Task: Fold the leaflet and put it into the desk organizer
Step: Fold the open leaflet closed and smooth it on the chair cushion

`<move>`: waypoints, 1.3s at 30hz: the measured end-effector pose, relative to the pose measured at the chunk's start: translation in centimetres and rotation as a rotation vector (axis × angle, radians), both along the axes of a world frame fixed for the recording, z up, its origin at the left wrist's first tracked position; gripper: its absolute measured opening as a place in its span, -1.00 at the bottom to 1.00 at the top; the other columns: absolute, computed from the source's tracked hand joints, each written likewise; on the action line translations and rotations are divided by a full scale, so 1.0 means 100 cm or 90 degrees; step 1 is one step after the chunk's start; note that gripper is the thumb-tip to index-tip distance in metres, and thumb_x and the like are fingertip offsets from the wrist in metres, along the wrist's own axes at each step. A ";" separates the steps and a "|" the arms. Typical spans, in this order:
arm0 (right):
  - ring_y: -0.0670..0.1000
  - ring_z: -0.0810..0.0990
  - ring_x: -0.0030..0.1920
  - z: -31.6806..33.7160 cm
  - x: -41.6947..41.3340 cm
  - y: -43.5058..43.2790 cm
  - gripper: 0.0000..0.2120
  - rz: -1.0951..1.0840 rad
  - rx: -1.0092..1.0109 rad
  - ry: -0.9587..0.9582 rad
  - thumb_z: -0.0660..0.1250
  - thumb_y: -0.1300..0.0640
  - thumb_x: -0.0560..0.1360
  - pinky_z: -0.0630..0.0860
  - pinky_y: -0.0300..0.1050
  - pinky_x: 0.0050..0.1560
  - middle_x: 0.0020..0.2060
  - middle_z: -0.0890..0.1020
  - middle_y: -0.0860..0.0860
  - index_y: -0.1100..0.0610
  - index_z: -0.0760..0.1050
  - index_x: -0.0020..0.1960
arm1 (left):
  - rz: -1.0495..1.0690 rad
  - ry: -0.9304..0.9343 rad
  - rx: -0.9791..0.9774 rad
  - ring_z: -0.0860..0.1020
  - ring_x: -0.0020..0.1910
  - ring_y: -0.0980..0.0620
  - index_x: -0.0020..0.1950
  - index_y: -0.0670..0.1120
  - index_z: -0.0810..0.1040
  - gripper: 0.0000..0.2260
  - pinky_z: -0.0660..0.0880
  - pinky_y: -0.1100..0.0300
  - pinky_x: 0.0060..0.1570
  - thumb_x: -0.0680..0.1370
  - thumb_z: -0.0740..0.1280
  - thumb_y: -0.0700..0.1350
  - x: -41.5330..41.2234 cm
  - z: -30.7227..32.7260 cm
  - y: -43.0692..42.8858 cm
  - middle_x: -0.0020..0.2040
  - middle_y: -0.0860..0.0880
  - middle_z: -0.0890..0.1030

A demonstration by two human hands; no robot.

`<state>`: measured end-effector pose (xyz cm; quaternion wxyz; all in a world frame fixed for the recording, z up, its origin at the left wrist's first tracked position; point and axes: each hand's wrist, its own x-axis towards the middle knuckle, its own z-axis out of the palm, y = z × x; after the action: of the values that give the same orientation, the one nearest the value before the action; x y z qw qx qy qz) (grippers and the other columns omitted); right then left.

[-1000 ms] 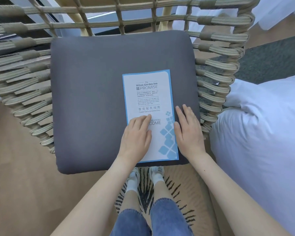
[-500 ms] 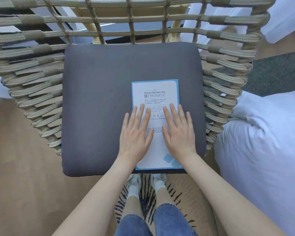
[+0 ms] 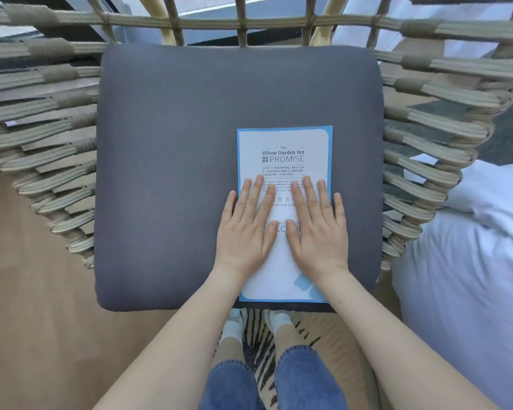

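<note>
A white leaflet (image 3: 283, 149) with a blue border and printed text lies flat on the grey seat cushion (image 3: 166, 161) of a woven chair, right of the cushion's middle and reaching its front edge. My left hand (image 3: 248, 224) rests palm down on the leaflet's left half, fingers slightly spread, little finger over the cushion. Beside it, my right hand (image 3: 317, 223) lies flat on the right half, its little finger past the leaflet's right edge. Neither hand grips anything. No desk organizer is in view.
The chair's woven rope frame (image 3: 48, 161) rises around the cushion on the left, back and right. A white duvet (image 3: 471, 261) lies close at the right. Below the cushion are my legs in jeans (image 3: 273, 380), a striped rug and wooden floor.
My right hand slid from the cushion beside the leaflet onto the paper. Both hands moved up the sheet and flattened with fingers spread. The leaflet stayed in place on the cushion.
</note>
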<state>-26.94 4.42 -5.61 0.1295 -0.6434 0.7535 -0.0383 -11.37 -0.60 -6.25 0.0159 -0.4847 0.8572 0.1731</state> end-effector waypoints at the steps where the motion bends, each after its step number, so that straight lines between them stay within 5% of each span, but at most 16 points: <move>1: 0.16 0.17 0.58 0.007 0.000 -0.001 -0.41 -0.001 0.020 -0.007 0.05 -0.04 0.59 -0.07 0.14 0.55 0.58 0.24 0.09 0.11 0.15 0.59 | 0.000 -0.008 0.017 0.13 0.57 -0.14 0.58 -0.12 0.19 -0.46 0.01 -0.10 0.53 0.63 0.05 0.07 -0.001 0.008 -0.001 0.59 -0.16 0.18; 8: 0.16 0.33 0.51 0.057 -0.007 -0.022 -0.44 -0.012 0.060 -0.035 0.05 -0.02 0.59 0.16 0.25 0.49 0.52 0.36 0.11 0.13 0.31 0.54 | -0.021 0.001 0.031 0.45 0.38 -0.26 0.43 -0.25 0.42 -0.53 0.26 -0.18 0.44 0.59 0.09 -0.06 -0.011 0.065 -0.032 0.43 -0.26 0.46; 17: 0.17 0.14 0.59 0.033 -0.033 -0.086 -0.43 0.019 0.040 -0.040 0.12 0.04 0.63 0.04 0.19 0.55 0.58 0.22 0.14 0.19 0.14 0.59 | -0.029 -0.029 0.010 0.09 0.58 -0.18 0.58 -0.23 0.10 -0.46 0.01 -0.11 0.53 0.66 0.01 0.02 -0.016 0.030 -0.088 0.60 -0.22 0.13; 24: 0.13 0.13 0.59 -0.008 -0.035 -0.080 -0.39 0.031 0.004 -0.009 0.06 -0.04 0.62 -0.02 0.13 0.56 0.59 0.20 0.12 0.16 0.10 0.61 | -0.026 -0.001 -0.013 0.07 0.58 -0.16 0.58 -0.22 0.10 -0.45 -0.01 -0.11 0.53 0.65 0.03 0.02 -0.013 -0.006 -0.085 0.60 -0.22 0.13; 32: 0.15 0.12 0.59 0.036 -0.035 -0.074 -0.38 0.020 0.006 0.000 0.11 -0.06 0.63 0.02 0.22 0.54 0.60 0.18 0.11 0.15 0.09 0.61 | -0.031 -0.020 -0.019 0.08 0.58 -0.19 0.59 -0.22 0.08 -0.42 -0.04 -0.15 0.53 0.65 0.00 0.07 -0.008 0.041 -0.085 0.60 -0.23 0.10; 39: 0.13 0.14 0.58 0.063 -0.007 0.025 -0.38 0.039 0.002 -0.061 0.12 0.01 0.59 0.07 0.22 0.54 0.58 0.19 0.11 0.20 0.14 0.59 | -0.047 0.039 -0.019 0.05 0.59 -0.18 0.58 -0.23 0.11 -0.39 0.00 -0.17 0.53 0.64 0.08 0.11 0.030 0.058 0.022 0.60 -0.21 0.11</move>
<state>-27.65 6.97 0.71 0.1676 -0.6631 0.7267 -0.0639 -8.32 1.56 -0.41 -0.0113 -0.4476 0.8771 0.1741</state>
